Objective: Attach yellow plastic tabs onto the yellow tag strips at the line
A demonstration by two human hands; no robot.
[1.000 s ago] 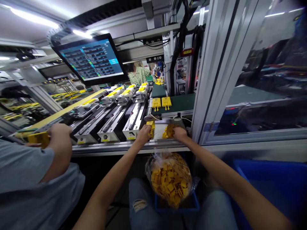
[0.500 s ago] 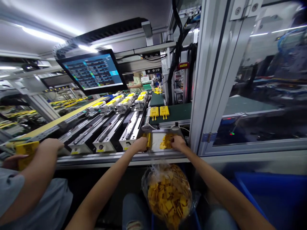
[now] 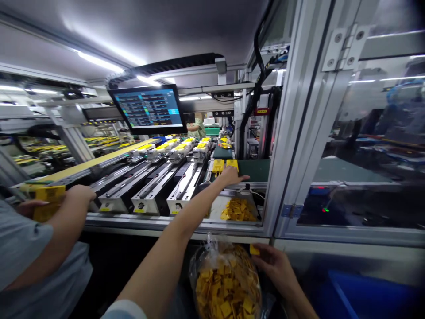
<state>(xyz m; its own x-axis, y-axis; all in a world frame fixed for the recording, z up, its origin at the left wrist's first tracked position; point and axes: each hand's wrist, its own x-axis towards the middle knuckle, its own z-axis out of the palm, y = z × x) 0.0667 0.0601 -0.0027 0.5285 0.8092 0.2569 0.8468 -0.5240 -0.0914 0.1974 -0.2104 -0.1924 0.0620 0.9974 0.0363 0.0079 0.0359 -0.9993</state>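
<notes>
My left hand (image 3: pixel 229 176) reaches over the green conveyor belt (image 3: pixel 254 169), at the nearer edge of a flat yellow part (image 3: pixel 232 164). Its thumb sticks out to the right; the other fingertips are partly hidden. A second yellow part (image 3: pixel 218 166) lies beside it on the belt. Lower down, my right hand (image 3: pixel 277 268) pinches a small yellow square piece (image 3: pixel 254 250) between thumb and fingers. That hand is just right of a clear plastic bag (image 3: pixel 229 283) full of similar yellow pieces. A loose pile of yellow pieces (image 3: pixel 239 210) lies on the white tray (image 3: pixel 217 207) beneath the belt.
Several linear slides (image 3: pixel 154 190) carry yellow parts at their far ends. A monitor (image 3: pixel 149 110) hangs above them. An aluminium post (image 3: pixel 292 110) bounds the right side. At the left, a co-worker's hand (image 3: pixel 79 195) is beside a yellow part (image 3: pixel 49 201). A blue bin (image 3: pixel 368 292) stands lower right.
My left hand has left the yellow part at the tray's left side and moved up to the belt. My right hand has drawn back from the pile, down beside the bag, with a yellow piece.
</notes>
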